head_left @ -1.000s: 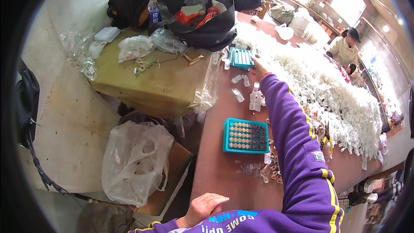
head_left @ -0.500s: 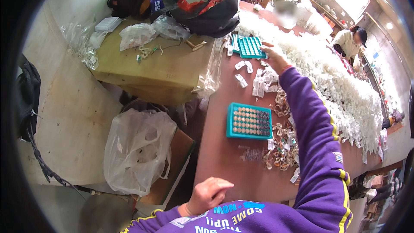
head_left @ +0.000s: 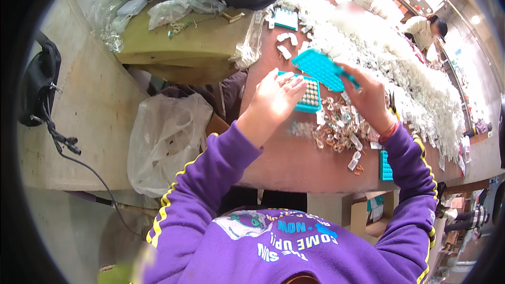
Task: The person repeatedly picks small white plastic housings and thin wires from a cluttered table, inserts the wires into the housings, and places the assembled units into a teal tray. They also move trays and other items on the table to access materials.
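Observation:
A teal perforated plate is tilted in the air, its right edge pinched by my right hand. Just below and left of it, a teal tray holds rows of small round metallic pieces. My left hand is over the tray's left side, fingers stretched out and nothing seen in them. It hides part of the tray, and I cannot tell whether it touches it. Close to both hands lies a loose pile of small clear and copper-coloured parts.
A second teal tray lies at the far end, and a third by my right forearm. A long heap of white pieces runs along the right. Left stand a yellowish covered box and a plastic bag. Another person sits far right.
My right hand has brought the teal plate back from the far end toward the tray. My left hand has risen from the table's near edge to the tray, its fingers now extended.

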Tool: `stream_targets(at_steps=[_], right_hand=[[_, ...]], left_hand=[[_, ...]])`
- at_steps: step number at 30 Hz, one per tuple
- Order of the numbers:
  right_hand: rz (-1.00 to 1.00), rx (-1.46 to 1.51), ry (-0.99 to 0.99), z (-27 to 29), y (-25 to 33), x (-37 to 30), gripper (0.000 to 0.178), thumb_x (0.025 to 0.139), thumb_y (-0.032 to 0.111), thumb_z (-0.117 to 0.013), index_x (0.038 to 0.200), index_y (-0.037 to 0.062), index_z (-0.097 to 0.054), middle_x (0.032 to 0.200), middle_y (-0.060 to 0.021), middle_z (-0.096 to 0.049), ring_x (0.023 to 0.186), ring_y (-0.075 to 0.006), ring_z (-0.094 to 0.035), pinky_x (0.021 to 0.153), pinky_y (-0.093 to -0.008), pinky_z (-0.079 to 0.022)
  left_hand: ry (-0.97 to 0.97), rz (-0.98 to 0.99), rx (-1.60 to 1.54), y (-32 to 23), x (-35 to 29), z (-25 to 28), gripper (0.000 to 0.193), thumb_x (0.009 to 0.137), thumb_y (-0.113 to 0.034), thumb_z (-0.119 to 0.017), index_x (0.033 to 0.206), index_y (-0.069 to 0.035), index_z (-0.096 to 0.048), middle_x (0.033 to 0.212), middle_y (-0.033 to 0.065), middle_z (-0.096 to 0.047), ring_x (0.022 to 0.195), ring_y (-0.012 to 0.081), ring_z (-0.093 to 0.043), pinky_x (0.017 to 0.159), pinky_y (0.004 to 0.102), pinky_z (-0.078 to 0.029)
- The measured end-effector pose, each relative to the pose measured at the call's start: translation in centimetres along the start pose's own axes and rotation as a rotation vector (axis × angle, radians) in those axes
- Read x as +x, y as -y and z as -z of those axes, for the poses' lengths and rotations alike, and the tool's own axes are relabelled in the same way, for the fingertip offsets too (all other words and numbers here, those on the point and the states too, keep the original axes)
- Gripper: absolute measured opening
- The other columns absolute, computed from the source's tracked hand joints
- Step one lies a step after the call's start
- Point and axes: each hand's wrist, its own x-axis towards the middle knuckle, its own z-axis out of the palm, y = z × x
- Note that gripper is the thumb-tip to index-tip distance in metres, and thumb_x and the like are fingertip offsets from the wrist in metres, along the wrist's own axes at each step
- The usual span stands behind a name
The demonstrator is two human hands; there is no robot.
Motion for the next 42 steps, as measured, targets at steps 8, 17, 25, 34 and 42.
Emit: stream_targets(at_steps=[8,17,25,34,42], right_hand=[[0.301,-0.253,-0.086,1.7,3.3,-6.8,0.033,0.077,0.005,-0.069,0.109,0.0121,-0.069,0.098,-0.0032,-0.071,0.087,-0.0184,-0.067,0.074,-0.0338,-0.052],[-0.820,0.757,-0.078,1.8,-3.1,-2.7,0.040,0.090,0.012,-0.065,0.129,0.0066,-0.060,0.091,-0.0031,-0.068,0.072,-0.0064,-0.061,0.068,-0.0221,-0.050],[-0.826,1.221,0.025,-9.9,-12.6,8.1,0.027,0.098,0.018,-0.057,0.125,0.0134,-0.062,0.104,-0.0001,-0.062,0.087,-0.0077,-0.056,0.075,-0.0202,-0.048],[-0.650,1.195,-0.044,-24.8,-23.2,17.5,0.041,0.094,0.014,-0.056,0.134,0.0152,-0.049,0.112,-0.0105,-0.057,0.090,-0.0204,-0.060,0.077,-0.0337,-0.054],[-0.632,-0.032,0.041,-24.1,-21.0,20.0,0.044,0.091,0.034,-0.063,0.128,0.0098,-0.057,0.094,-0.0162,-0.068,0.080,-0.0278,-0.067,0.075,-0.0406,-0.053]], left_hand=[[0.347,0.120,-0.173,3.4,1.6,4.2,0.022,0.097,-0.007,-0.044,0.113,0.006,-0.052,0.106,0.0156,-0.060,0.096,0.0267,-0.064,0.090,0.0369,-0.054],[0.142,-0.280,0.534,7.9,-5.1,4.0,0.023,0.100,-0.006,-0.048,0.120,0.006,-0.053,0.119,0.0165,-0.060,0.113,0.0268,-0.060,0.102,0.0332,-0.049],[0.357,-0.352,0.865,9.3,-4.5,6.2,0.027,0.105,-0.020,-0.043,0.119,-0.001,-0.057,0.114,0.0121,-0.065,0.104,0.0211,-0.065,0.092,0.0332,-0.053],[0.200,-0.056,0.554,8.4,-5.9,6.6,0.022,0.104,-0.012,-0.044,0.120,-0.002,-0.054,0.120,0.0153,-0.063,0.102,0.0206,-0.066,0.089,0.0289,-0.052],[0.181,0.027,0.382,8.5,-5.7,7.5,0.022,0.104,-0.008,-0.042,0.122,-0.001,-0.053,0.123,0.0207,-0.061,0.104,0.0239,-0.066,0.089,0.0284,-0.053]])
